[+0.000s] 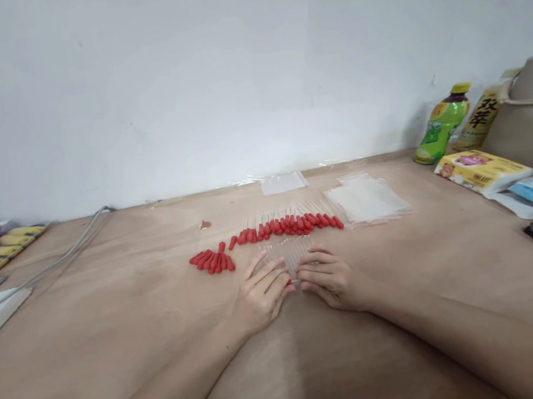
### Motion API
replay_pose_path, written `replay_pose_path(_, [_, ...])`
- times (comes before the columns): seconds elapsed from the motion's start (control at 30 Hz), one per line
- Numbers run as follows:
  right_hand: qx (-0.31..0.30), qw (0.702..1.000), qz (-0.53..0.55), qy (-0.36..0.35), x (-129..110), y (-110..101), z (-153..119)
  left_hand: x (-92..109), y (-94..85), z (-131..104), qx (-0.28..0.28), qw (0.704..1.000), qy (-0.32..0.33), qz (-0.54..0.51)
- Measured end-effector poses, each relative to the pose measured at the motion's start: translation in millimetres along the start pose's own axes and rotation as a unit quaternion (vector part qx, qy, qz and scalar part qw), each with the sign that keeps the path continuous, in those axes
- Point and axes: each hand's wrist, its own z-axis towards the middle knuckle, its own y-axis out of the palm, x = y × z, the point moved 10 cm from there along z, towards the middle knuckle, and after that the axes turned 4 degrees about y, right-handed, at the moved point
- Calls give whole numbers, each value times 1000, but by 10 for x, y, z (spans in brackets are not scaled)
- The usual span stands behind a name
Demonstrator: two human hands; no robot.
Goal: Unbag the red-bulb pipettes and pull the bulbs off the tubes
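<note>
My left hand [266,288] is closed, fingers bent, with a bit of a red rubber bulb [288,283] showing at its fingertips. Facing it, my right hand [329,277] is closed too, its fingertips pinching what appears to be a clear dropper tube [296,282] that spans the small gap between the hands. Most of that piece is hidden by my fingers. Just beyond my fingertips lie several loose clear tubes [289,253], side by side. Farther back is a row of droppers [291,225] with red bulbs toward me. A pile of loose red bulbs [213,260] sits left of it.
Clear plastic bags [367,198] lie right of the droppers, and another small bag [284,183] near the wall. At right stand a green bottle [442,126], a yellow tissue pack [482,170] and a beige bag [531,117]. A grey cable [72,249] crosses the left side.
</note>
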Motion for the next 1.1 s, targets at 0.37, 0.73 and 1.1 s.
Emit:
replay_pose_path(0.37, [23,997,-33,-72,-165,-69,-53,1,5,-18,-26,1000,-14,-10])
replay_pose_path(0.73, [20,994,-41,-96,-215,-146,-99,34,-50,-71,1,1000,0,-19])
replay_pose_path(1.1, [59,997,-42,32,197,-271,-165,-259,-236,-169,36,996,-82,23])
